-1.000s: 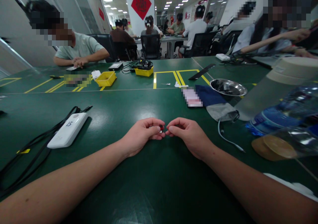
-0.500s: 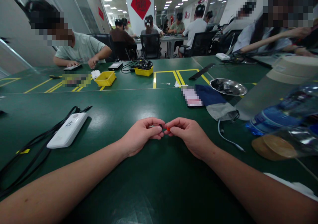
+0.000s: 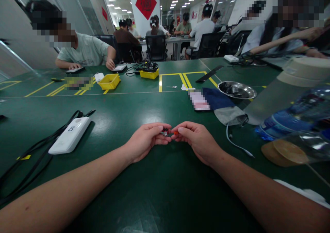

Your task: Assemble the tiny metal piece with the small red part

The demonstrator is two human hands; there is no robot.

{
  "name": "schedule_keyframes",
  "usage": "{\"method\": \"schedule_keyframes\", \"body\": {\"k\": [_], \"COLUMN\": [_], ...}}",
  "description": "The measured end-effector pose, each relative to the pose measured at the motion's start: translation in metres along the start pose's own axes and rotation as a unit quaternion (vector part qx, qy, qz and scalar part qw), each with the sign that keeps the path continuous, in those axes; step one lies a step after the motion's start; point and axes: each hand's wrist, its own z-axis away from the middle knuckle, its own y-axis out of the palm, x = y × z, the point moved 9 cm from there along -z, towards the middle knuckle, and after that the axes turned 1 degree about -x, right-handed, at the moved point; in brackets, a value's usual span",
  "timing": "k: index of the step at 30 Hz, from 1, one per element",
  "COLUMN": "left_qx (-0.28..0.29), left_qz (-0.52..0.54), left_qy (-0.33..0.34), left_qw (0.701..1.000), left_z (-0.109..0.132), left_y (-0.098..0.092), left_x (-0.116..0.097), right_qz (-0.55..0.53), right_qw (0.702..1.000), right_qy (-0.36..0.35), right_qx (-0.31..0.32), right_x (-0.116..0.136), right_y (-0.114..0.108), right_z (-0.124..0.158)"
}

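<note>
My left hand [image 3: 146, 138] is closed around a small dark-and-silver part [image 3: 165, 132], pinched between thumb and fingers. Its exact kind is too small to make out. Close beside it, my right hand [image 3: 197, 138] pinches a small orange piece [image 3: 176, 133], mostly covered by the fingertips. Both hands meet fingertip to fingertip just above the green table [image 3: 165, 191].
To the left lies a white power bank [image 3: 70, 136] with black cables. A phone [image 3: 199, 101], a blue-and-grey pouch [image 3: 227, 110], a steel bowl [image 3: 237, 90] and bottles [image 3: 286, 119] stand right. Yellow trays [image 3: 109, 82] sit farther back; people sit around.
My left thumb has lifted back, exposing more of the dark-and-silver part. My right thumb has shifted slightly up on the orange piece. Across the table, a person's hand moved right to a box.
</note>
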Motion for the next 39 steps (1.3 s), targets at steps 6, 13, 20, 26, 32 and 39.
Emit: {"method": "schedule_keyframes", "body": {"k": [6, 13, 20, 26, 32, 39], "left_qx": [0.003, -0.004, -0.006, 0.003, 0.014, 0.010], "left_qz": [0.017, -0.016, -0.033, -0.004, -0.007, -0.097], "left_qy": [0.007, 0.000, 0.007, 0.004, 0.008, 0.027], "left_qw": [1.000, 1.000, 0.999, 1.000, 1.000, 0.995], "left_z": [0.0004, 0.0006, -0.0004, -0.0011, 0.0011, 0.0020], "left_y": [-0.0011, 0.0006, 0.0010, -0.0009, 0.0024, 0.0039], "left_x": [0.0001, 0.0020, 0.0019, 0.0019, -0.0017, -0.0017], "right_qz": [-0.005, 0.022, 0.036, 0.016, -0.009, 0.031], "right_qw": [1.000, 1.000, 0.999, 1.000, 1.000, 0.999], "right_qy": [0.008, -0.007, -0.019, -0.014, 0.003, -0.017], "right_qx": [-0.004, -0.006, -0.005, 0.004, 0.002, -0.001], "right_x": [-0.0022, -0.0011, 0.0003, 0.0001, -0.0022, -0.0021], "right_y": [-0.0002, 0.0004, 0.0005, 0.0004, 0.0001, -0.0007], "right_z": [0.0002, -0.0004, 0.0010, 0.0008, -0.0001, 0.0001]}}
